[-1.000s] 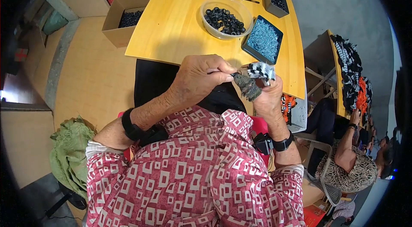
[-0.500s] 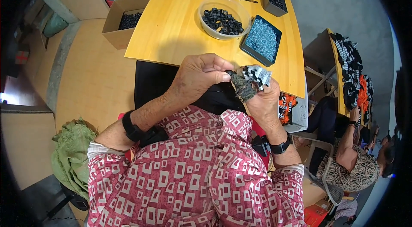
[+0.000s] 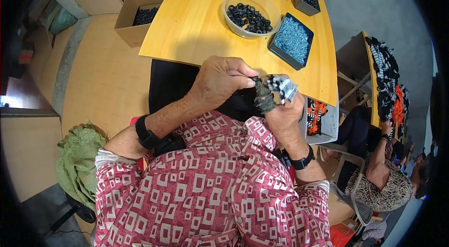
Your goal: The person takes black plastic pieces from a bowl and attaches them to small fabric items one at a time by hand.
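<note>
Just off the table's near edge, my two hands meet in front of me. My left hand (image 3: pixel 219 81) is closed, thumb and forefinger pinching a small black piece (image 3: pixel 256 79) that they mostly cover. A bundle of black-and-white striped cloth (image 3: pixel 285 87) is gripped in my right hand (image 3: pixel 286 118). Between the hands is a dark grey-green knitted wrap (image 3: pixel 265 98), touching the black piece; it seems to cover a digit of my right hand, though I cannot tell for certain. Most of my right fingers are hidden behind the cloth.
On the yellow table (image 3: pixel 187 27) stand a clear round tub (image 3: pixel 225 21) of black rings, a black tray (image 3: pixel 280 55) of pale blue beads, and a dark box (image 3: pixel 306 8). A carton (image 3: pixel 133 32) sits left. A seated person (image 3: pixel 381 177) works at a right-hand table.
The view has shifted slightly, so the table sits a little further right. My right hand has turned a bit and the striped cloth hangs differently. My left hand keeps its pinch.
</note>
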Demonstrator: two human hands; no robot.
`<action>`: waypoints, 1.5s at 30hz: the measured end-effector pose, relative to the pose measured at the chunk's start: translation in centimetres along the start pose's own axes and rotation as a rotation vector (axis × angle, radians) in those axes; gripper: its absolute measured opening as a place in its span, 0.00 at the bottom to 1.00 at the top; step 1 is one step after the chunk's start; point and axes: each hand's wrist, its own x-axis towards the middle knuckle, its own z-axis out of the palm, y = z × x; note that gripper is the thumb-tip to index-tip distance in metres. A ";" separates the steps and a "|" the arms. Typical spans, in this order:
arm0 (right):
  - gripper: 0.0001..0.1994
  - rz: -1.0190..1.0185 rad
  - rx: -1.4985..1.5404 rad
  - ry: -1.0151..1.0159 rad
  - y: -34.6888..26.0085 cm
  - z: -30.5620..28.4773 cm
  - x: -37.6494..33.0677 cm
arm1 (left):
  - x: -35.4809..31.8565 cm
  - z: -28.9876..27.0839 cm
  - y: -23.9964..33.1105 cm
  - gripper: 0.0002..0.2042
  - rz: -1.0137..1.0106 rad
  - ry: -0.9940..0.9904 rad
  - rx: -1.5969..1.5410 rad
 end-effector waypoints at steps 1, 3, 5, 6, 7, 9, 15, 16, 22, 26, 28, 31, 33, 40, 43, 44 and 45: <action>0.11 -0.009 0.061 0.022 0.9 0.5 -0.7 | 0.1 0.0 -0.1 0.09 -0.006 -0.002 -0.007; 0.12 0.004 0.066 0.024 0.9 0.4 -1.0 | -0.1 0.0 -0.2 0.10 0.010 -0.022 -0.033; 0.11 -0.044 0.090 0.011 1.0 0.0 -0.7 | 0.0 -0.1 -0.2 0.10 -0.005 -0.046 -0.050; 0.11 -0.038 0.090 0.010 1.1 -0.4 -0.5 | 0.1 -0.2 -0.1 0.10 -0.013 -0.071 -0.064; 0.11 -0.069 0.099 -0.053 1.3 -0.8 -0.4 | 0.0 -0.2 -0.1 0.10 -0.019 -0.073 -0.066; 0.12 -0.123 0.099 -0.154 1.6 -1.8 0.3 | 0.0 -0.1 0.0 0.08 -0.060 -0.112 -0.062; 0.14 -0.263 -0.004 -0.357 1.2 -4.3 2.7 | 0.0 0.2 0.2 0.07 -0.083 -0.133 -0.078; 0.14 -0.296 -0.057 -0.386 1.2 -4.5 2.9 | -0.1 0.3 0.2 0.07 -0.085 -0.134 -0.078; 0.15 -0.357 -0.084 -0.491 1.0 -5.3 3.6 | -0.1 0.6 0.1 0.10 -0.048 -0.150 -0.022; 0.14 -0.282 -0.046 -0.550 1.1 -5.1 3.2 | -0.1 0.5 -0.5 0.12 0.022 -0.174 0.020; 0.13 -0.223 0.050 -0.494 2.0 -4.4 2.0 | -0.2 0.6 -0.5 0.14 0.053 -0.174 0.033; 0.12 -0.129 0.140 -0.430 2.8 -4.0 0.2 | -0.2 0.7 -0.3 0.16 -0.022 -0.206 0.084; 0.12 -0.145 0.077 -0.424 2.6 -3.8 -0.4 | -0.2 0.7 -0.8 0.18 -0.026 -0.260 0.098; 0.12 -0.461 -0.055 -0.490 2.2 -4.5 0.3 | -0.4 0.8 -0.7 0.18 -0.064 -0.306 0.086; 0.09 -0.113 0.112 -0.471 2.1 -4.4 0.0 | -0.3 0.8 -0.7 0.18 -0.063 -0.286 0.086; 0.09 -0.115 0.114 -0.471 2.0 -4.2 -0.3 | -0.3 0.8 -0.7 0.18 -0.040 -0.268 0.088; 0.08 0.045 0.219 -0.401 1.7 -3.9 -0.8 | -0.4 0.8 -0.7 0.18 -0.017 -0.250 0.090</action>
